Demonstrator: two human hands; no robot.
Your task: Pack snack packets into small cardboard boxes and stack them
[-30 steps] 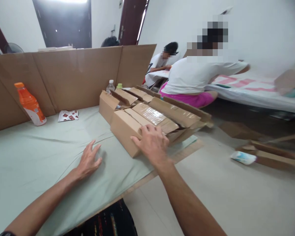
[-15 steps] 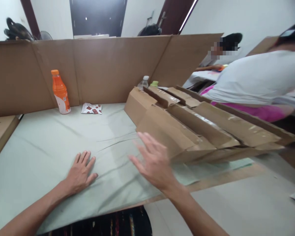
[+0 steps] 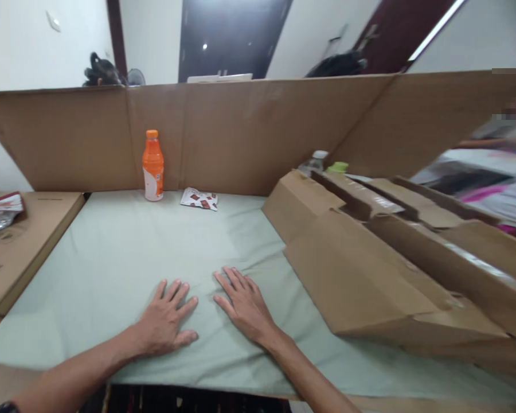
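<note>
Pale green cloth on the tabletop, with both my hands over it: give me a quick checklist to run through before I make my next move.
1. Left hand free: ok, fingers spread, palm down, holding nothing.
2. Right hand free: ok, also spread and palm down, holding nothing.
3. Pale green cloth smooth: not ok, creases show around the right hand.
4. Orange plastic bottle with orange cap upright: ok, standing beyond the hands.
5. White-and-brown flat packet apart from the hands: ok, lying right of the bottle.
6. Contents of the brown cardboard boxes at right: cannot tell, their walls and flaps hide the insides.
</note>
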